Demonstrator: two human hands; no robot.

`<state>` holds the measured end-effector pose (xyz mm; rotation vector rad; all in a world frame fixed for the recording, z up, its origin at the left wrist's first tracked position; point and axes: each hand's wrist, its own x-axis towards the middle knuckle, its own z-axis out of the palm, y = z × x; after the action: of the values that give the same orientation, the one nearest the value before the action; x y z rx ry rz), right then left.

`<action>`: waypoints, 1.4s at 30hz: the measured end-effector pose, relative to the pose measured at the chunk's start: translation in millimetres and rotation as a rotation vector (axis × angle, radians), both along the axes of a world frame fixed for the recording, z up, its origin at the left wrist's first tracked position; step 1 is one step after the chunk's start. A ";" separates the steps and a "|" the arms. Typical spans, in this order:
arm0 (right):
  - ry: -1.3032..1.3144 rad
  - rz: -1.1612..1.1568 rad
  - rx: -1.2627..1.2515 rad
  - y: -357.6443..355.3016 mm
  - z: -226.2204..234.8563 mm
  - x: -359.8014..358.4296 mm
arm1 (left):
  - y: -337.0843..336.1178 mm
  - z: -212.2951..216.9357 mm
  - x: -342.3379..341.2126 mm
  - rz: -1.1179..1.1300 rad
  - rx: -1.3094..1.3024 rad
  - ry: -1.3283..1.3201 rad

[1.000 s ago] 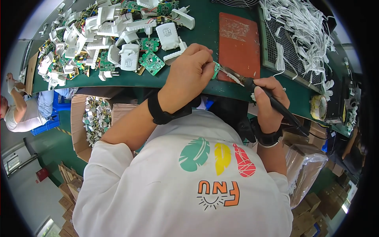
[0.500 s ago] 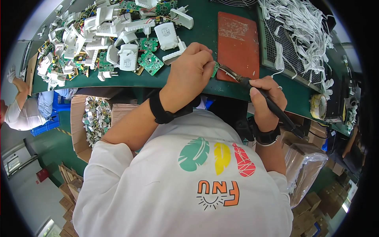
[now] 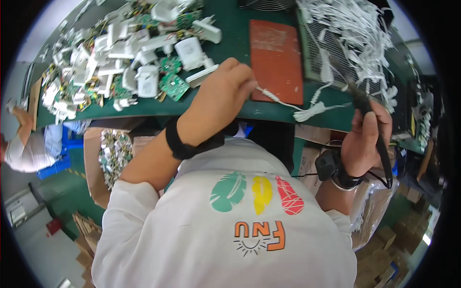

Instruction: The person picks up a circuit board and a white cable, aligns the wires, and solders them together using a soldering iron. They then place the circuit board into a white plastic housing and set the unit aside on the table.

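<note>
Fingers of the left hand (image 3: 216,98), upper centre of the frame, pinch narrowly; what they hold is hidden. Beside them, 1 thin white plastic cord (image 3: 271,95) runs rightward over the green counter (image 3: 233,33): probably light, limp, best gripped at its bundle (image 3: 311,112). At frame right, the right hand (image 3: 365,139) grips 1 black-handled, pen-shaped tool (image 3: 362,102), likely stiff; hold only its handle.
</note>
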<state>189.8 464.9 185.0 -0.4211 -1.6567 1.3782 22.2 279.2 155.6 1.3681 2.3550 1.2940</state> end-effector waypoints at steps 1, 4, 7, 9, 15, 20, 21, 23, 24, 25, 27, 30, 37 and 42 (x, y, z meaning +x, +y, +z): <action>0.055 -0.082 0.043 6.5 5.2 -1.4 | 4.9 1.3 6.7 -0.020 0.018 0.001; 0.167 -0.264 0.149 21.1 19.2 -4.3 | 17.2 1.6 22.2 -0.180 -0.069 0.124; 0.006 -0.257 0.228 29.1 31.7 -4.6 | 23.2 3.0 19.7 -0.294 -0.148 0.269; -0.058 -0.245 0.212 33.3 31.8 -1.6 | 21.8 10.8 9.2 -0.345 -0.187 0.348; -0.287 -0.179 0.122 46.4 -2.6 -0.6 | 8.5 92.8 -91.0 -0.333 -0.172 0.615; -0.381 0.004 0.524 41.4 4.1 -23.7 | -19.6 154.9 -175.6 0.177 -0.096 1.066; -0.466 0.092 0.657 40.6 8.9 -25.8 | -11.1 152.8 -169.6 0.342 -0.010 0.841; -0.554 0.162 0.788 44.8 10.9 -28.5 | 8.0 140.0 -168.9 0.363 -0.049 0.690; -0.576 0.202 0.925 48.7 7.2 -32.7 | 15.3 121.9 -174.2 0.237 -0.183 0.765; -0.587 0.256 1.065 52.6 4.2 -37.8 | 18.1 95.4 -180.5 -0.032 -0.095 0.723; -0.602 0.310 1.208 58.0 0.9 -44.4 | 26.7 72.6 -163.1 -0.289 -0.274 0.678; -0.655 0.299 1.242 62.9 0.8 -47.5 | 30.3 47.7 -143.1 -0.286 -0.659 0.733; -0.627 0.369 0.841 37.0 14.0 -31.5 | 26.7 38.1 -134.6 -0.198 -0.540 0.928; -0.572 0.404 0.928 14.4 5.1 -39.7 | 16.3 67.2 -89.6 -0.006 -0.185 0.887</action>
<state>150.0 479.2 190.1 0.0968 -2.7373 0.6071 -67.5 295.6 222.8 2.1853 2.8466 0.4523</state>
